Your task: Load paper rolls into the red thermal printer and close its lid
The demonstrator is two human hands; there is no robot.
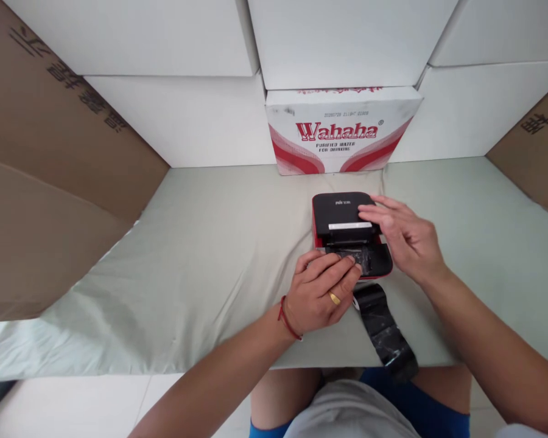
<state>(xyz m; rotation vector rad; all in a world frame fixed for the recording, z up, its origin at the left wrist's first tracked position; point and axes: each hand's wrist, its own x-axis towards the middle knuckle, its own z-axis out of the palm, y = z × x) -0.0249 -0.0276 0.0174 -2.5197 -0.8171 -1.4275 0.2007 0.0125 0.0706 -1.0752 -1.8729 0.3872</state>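
A small black-and-red device, which looks like a label printer, sits on the cloth with a gap between its rear lid and front part. My left hand, with a ring and a red cord bracelet, lies over its front part, fingers extended on shiny black film. My right hand rests its stretched fingertips on the right side of the rear lid, thumb out. Neither hand wraps round anything. Below the device, a strip of black film partly unrolls from a roll and hangs past the table's front edge. My left hand hides part of the roll.
A pale green cloth covers the table, creased left of the device. Behind it stands a white and red Wahaha water carton against white boxes. Brown cardboard walls flank the left and right sides.
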